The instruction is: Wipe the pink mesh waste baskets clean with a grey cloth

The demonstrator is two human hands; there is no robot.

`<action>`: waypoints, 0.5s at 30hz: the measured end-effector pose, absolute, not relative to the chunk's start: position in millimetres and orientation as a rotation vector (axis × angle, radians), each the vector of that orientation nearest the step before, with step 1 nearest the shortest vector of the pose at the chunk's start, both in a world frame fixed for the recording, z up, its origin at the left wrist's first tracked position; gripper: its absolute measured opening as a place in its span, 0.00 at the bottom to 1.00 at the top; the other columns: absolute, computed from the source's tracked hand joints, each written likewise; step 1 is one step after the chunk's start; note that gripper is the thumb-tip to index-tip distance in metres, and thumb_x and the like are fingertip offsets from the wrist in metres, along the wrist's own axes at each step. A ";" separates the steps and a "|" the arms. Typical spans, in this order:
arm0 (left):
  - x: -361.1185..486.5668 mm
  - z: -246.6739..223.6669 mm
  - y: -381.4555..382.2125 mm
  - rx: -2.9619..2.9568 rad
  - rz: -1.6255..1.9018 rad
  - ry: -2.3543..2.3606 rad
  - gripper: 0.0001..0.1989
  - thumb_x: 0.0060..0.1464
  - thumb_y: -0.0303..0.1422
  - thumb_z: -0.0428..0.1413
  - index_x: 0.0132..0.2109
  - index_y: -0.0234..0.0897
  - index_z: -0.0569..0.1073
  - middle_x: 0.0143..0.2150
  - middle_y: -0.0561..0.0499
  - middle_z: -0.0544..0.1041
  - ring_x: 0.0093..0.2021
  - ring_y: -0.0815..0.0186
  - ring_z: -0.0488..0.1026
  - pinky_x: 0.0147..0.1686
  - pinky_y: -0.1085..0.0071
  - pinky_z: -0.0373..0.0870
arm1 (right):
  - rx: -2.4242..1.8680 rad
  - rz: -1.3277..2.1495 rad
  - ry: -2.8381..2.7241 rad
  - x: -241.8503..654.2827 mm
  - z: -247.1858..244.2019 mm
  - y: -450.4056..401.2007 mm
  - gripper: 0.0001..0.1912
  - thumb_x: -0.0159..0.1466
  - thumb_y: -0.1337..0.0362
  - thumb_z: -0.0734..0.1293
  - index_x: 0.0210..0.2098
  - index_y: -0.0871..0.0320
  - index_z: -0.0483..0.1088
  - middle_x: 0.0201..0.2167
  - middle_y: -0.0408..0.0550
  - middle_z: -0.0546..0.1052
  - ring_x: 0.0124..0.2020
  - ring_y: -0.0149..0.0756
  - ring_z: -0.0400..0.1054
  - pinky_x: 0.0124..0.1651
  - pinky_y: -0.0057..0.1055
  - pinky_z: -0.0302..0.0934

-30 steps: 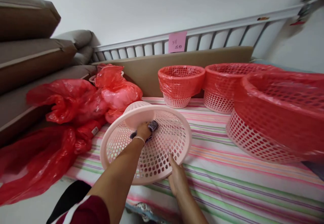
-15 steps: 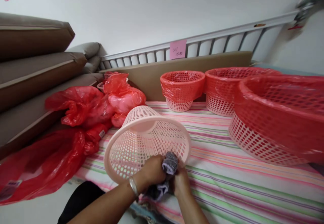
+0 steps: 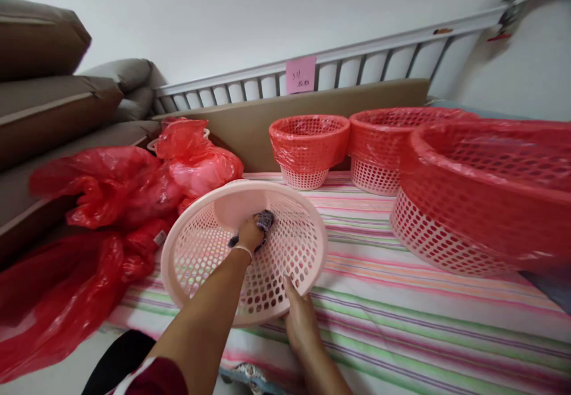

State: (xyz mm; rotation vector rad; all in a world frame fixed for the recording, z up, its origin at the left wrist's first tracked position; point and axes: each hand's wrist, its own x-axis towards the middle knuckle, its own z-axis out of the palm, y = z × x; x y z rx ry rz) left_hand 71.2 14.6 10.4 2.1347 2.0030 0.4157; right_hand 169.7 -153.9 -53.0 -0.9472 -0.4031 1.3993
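A pale pink perforated plastic basket (image 3: 243, 316) lies tilted on the striped sheet, its wide mouth facing me. Inside it, my left hand (image 3: 250, 233) is closed around a bunched grey-purple cloth (image 3: 266, 221) near the basket's bottom. A bracelet circles that wrist. My right hand (image 3: 300, 314) grips the near right part of the rim, thumb inside and the other fingers hidden behind the wall.
Three pink baskets lined with red plastic bags, a small one (image 3: 307, 151), a middle one (image 3: 379, 175) and a large one (image 3: 446, 234), stand on the striped sheet (image 3: 357, 323). Red plastic bags (image 3: 196, 157) lie at left beside stacked cushions (image 3: 49, 103). A radiator (image 3: 250, 88) runs behind.
My left hand has carried the cloth from near the rim deep into the basket. My right hand has left the cloth and taken the rim. The basket's mouth has tipped further upward.
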 end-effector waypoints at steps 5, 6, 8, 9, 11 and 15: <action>70.4 7.2 22.0 2.192 0.283 1.947 0.14 0.59 0.37 0.53 0.50 0.37 0.69 0.49 0.46 0.73 0.46 0.62 0.73 0.45 0.59 0.71 | -0.875 1.435 -0.362 172.9 -43.5 -151.2 0.34 0.53 0.53 0.71 0.57 0.56 0.63 0.48 0.50 0.75 0.49 0.44 0.69 0.51 0.38 0.63; 70.9 8.3 20.8 2.211 0.267 1.941 0.14 0.59 0.37 0.53 0.50 0.36 0.69 0.50 0.46 0.73 0.46 0.62 0.73 0.45 0.59 0.71 | -0.867 1.449 -0.331 178.4 -37.4 -149.3 0.36 0.53 0.53 0.71 0.58 0.57 0.62 0.47 0.51 0.76 0.48 0.45 0.70 0.50 0.39 0.63; 72.3 9.5 15.6 2.251 0.239 1.937 0.15 0.59 0.36 0.53 0.51 0.36 0.69 0.50 0.46 0.72 0.46 0.61 0.72 0.45 0.57 0.71 | -0.861 1.418 -0.266 193.3 -24.5 -144.4 0.38 0.51 0.54 0.72 0.58 0.58 0.62 0.44 0.52 0.77 0.46 0.46 0.71 0.48 0.41 0.64; 73.3 9.5 12.0 2.273 0.226 1.936 0.15 0.59 0.36 0.53 0.51 0.36 0.69 0.51 0.46 0.72 0.47 0.61 0.72 0.46 0.57 0.71 | -0.869 1.370 -0.245 201.5 -19.3 -141.9 0.38 0.49 0.55 0.73 0.57 0.58 0.62 0.44 0.51 0.77 0.46 0.47 0.71 0.48 0.41 0.65; 75.1 8.9 3.4 2.311 0.210 1.925 0.16 0.59 0.36 0.53 0.52 0.36 0.68 0.52 0.45 0.71 0.48 0.60 0.71 0.47 0.55 0.70 | -0.914 1.274 -0.237 215.0 -13.9 -138.7 0.38 0.47 0.56 0.74 0.55 0.58 0.65 0.42 0.51 0.78 0.45 0.47 0.71 0.47 0.41 0.65; 77.4 10.5 -18.9 2.357 0.203 1.832 0.15 0.59 0.37 0.53 0.51 0.36 0.69 0.52 0.45 0.71 0.49 0.59 0.70 0.48 0.54 0.68 | -1.028 1.198 -0.258 219.2 -21.4 -141.9 0.34 0.46 0.54 0.74 0.51 0.61 0.69 0.39 0.51 0.79 0.43 0.46 0.72 0.46 0.40 0.65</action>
